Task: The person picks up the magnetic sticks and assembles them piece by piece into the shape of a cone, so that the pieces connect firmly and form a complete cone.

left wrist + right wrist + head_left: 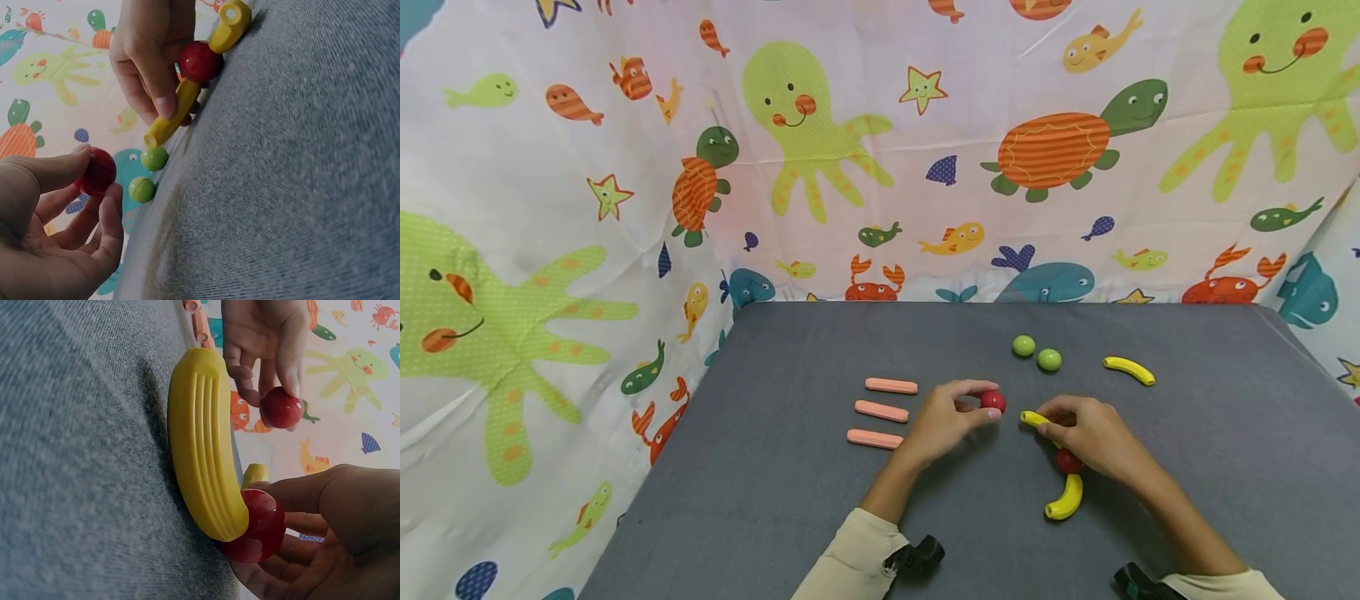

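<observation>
- The left hand [943, 423] pinches a loose red ball [993, 402] between its thumb and fingertips, holding it above the table [790, 517].
- The right hand [1093, 433] is clamped on a curved yellow piece [1034, 418], whose free end points away from the person, near the loose red ball but apart from it.
- The other end of that piece meets a joined red ball [201, 61], and a lower yellow piece [1065, 498] meets the ball's opposite side, so the three form a bent row. How deeply the ends sit in the ball cannot be told, as the views hide the joints.
- Two green balls [1049, 360] rest near each other on the table, beyond the hands.
- A third yellow piece [1129, 371] lies to their right, well apart from the bent row.
- Three pink bars [882, 411] lie in a column beside the left hand.
- Behind the table hangs a cloth [842, 250] printed with sea animals.
</observation>
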`<state>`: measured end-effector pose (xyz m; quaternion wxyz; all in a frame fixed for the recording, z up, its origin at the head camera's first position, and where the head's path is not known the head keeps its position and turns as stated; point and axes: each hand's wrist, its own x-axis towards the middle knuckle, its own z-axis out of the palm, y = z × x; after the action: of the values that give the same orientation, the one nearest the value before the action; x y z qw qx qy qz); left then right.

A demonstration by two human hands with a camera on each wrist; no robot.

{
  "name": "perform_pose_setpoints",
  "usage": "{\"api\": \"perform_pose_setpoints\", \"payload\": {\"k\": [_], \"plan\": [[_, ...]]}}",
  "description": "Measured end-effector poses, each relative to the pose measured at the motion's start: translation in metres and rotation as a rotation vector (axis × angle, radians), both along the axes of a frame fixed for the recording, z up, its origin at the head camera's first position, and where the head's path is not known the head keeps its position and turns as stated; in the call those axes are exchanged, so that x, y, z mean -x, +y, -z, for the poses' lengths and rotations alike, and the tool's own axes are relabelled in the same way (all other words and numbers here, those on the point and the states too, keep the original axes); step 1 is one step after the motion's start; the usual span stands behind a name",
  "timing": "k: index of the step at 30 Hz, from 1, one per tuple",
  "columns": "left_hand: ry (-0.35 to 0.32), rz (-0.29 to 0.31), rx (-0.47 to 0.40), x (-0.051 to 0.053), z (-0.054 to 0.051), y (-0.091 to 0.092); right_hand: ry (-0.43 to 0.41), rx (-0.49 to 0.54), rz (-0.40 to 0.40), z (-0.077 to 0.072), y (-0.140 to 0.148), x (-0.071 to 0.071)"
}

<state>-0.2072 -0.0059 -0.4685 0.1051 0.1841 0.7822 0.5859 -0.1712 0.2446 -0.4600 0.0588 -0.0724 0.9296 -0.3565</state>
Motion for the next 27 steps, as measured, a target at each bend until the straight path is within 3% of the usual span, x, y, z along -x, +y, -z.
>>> {"api": "perform_pose_setpoints", "payload": {"k": [9, 27], "plan": [[-0.019, 0.008, 0.03, 0.0, 0.006, 0.002, 0.006, 0.007, 0.008, 0.0, -0.001, -0.001], [0.014, -0.014, 0.113, -0.002, 0.015, 0.008, 0.044, 0.019, -0.023, 0.001, -0.01, -0.002]]}}
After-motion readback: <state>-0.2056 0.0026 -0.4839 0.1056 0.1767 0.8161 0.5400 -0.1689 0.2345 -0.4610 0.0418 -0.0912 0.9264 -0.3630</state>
